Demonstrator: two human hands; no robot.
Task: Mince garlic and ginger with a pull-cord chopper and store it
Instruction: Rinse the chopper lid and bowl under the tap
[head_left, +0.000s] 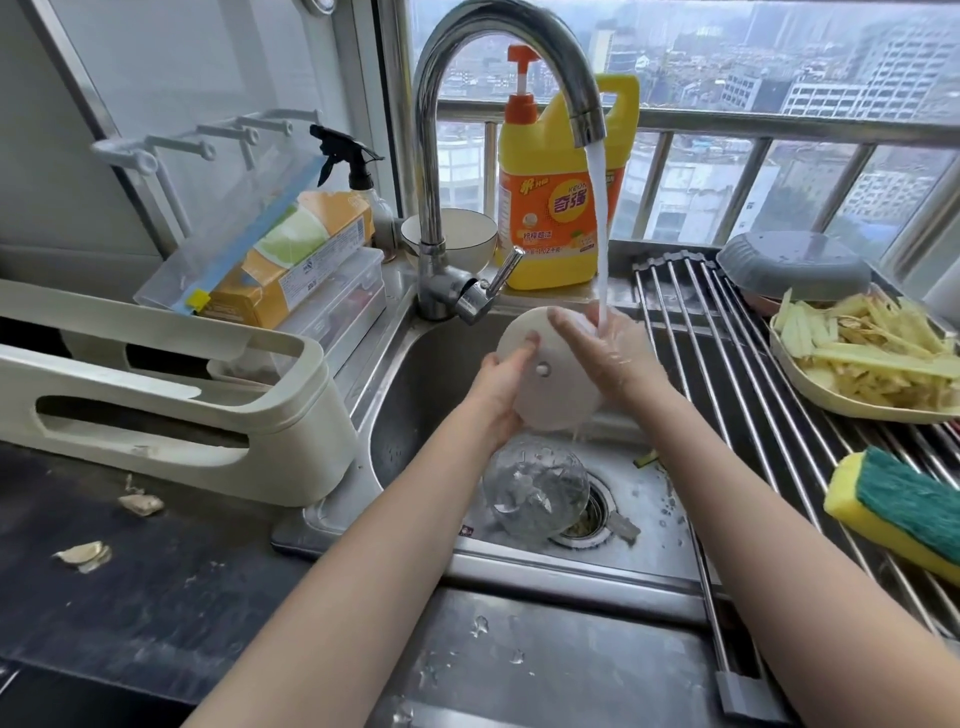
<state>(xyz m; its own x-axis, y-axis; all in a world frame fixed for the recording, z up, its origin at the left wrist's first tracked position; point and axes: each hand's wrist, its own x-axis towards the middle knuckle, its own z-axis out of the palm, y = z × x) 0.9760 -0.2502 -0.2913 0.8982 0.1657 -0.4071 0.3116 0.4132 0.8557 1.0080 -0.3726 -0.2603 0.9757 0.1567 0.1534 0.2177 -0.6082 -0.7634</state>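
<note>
Nearest me: wet dark counter (519, 670) with water drops, both bare forearms reaching out over it into the steel sink (415, 384).

On the sink floor, just beside the drain (592, 514), the chopper's clear bowl (535, 491) lies on its side, see-through, wet, glinting. Whether blades sit inside, I cannot tell.

Above it, both hands hold the chopper lid (540, 374): a round, off-white, domed disc with a small pale button-like spot on its face, tilted up on edge, water dripping from its lower rim. My left hand (501, 382) grips the lid's left edge, fingers curled over onto its face. My right hand (602, 353) lies against the lid's right side with fingers fairly straight, under the running stream (600, 218).

Right of the sink: roll-up drying rack (737, 395) bridging the basin; on it a yellow-and-green sponge (904, 504) near me, farther back a pale dish (831, 395) heaped with ginger peelings (872, 343), then an upturned grey bowl (795, 265).

Left: cream utensil caddy (171, 395), garlic skins (85, 555) on the counter.

Far: chrome faucet (457, 156), yellow detergent bottle (561, 197), white bowl (457, 236), spray bottle (353, 166), window railing.
</note>
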